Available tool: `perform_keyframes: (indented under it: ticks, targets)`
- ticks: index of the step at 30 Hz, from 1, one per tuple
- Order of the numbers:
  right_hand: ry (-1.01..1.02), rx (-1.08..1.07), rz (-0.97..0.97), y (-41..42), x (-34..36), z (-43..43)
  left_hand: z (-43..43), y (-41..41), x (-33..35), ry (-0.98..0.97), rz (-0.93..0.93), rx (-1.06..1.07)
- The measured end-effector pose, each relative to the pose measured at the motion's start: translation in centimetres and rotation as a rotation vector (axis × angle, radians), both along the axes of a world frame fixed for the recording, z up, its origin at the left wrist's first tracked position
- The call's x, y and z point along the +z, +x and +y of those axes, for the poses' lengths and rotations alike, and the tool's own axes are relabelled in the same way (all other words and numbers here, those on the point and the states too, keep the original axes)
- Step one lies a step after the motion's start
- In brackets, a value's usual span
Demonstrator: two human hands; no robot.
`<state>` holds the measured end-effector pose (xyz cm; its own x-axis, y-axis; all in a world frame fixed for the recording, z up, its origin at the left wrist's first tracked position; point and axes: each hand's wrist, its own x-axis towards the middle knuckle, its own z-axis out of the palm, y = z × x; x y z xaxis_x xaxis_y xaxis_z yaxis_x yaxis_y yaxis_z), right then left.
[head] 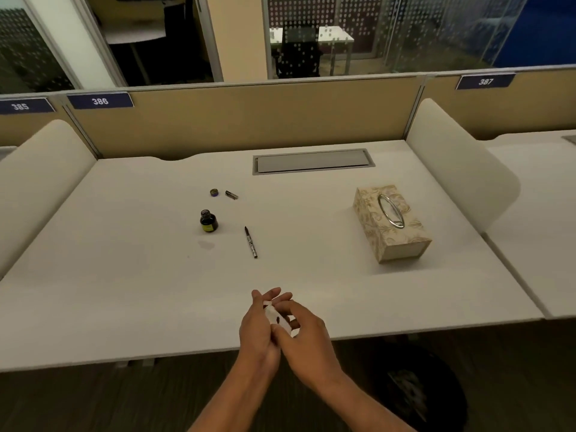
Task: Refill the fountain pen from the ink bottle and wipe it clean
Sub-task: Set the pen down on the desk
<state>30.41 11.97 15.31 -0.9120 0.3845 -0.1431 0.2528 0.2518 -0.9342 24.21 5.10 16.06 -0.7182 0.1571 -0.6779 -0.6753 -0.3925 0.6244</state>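
Observation:
The fountain pen (251, 242) lies uncapped on the white desk (124, 291), nib pointing away from me. Left of it stands the open ink bottle (208, 221). Behind the bottle lie its round cap (213, 192) and the pen cap (231, 195). Near the desk's front edge my left hand (258, 325) and my right hand (304, 335) are pressed together around a small folded white tissue (276, 316) with dark ink spots. Both hands are well short of the pen.
A patterned tissue box (391, 224) sits on the right of the desk. A faint ink smudge (205, 244) marks the surface in front of the bottle. A grey cable hatch (313, 161) lies at the back, and white dividers (461, 169) flank the desk.

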Motion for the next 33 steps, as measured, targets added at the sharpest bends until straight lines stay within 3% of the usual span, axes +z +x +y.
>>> perform_keyframes:
  ticks: [6, 9, 18, 22, 29, 33]
  targets:
    - [-0.091, -0.136, 0.004, 2.3, -0.6, -2.9, -1.9, 1.5, -1.5, 0.041, 0.001, -0.128]
    - [-0.114, -0.242, -0.017, 4.0, -1.1, -3.3, -2.2, 2.7, -1.8, -0.029, 0.058, -0.197]
    - [-0.297, -0.706, -0.183, 12.6, -5.6, 7.1, -1.5, 6.6, -2.4, -0.476, 0.52, -0.378]
    - [-0.238, -0.873, -0.294, 16.4, -11.0, 13.8, -0.1, 8.3, -4.2, -0.654, 0.75, -0.473]
    - [-0.151, -0.909, -0.416, 19.0, -17.9, 22.3, 3.7, 12.0, -5.7, -0.857, 1.014, -0.525]
    - [-0.103, -0.882, -0.448, 19.1, -20.4, 26.2, 5.3, 12.9, -6.3, -0.892, 1.062, -0.514]
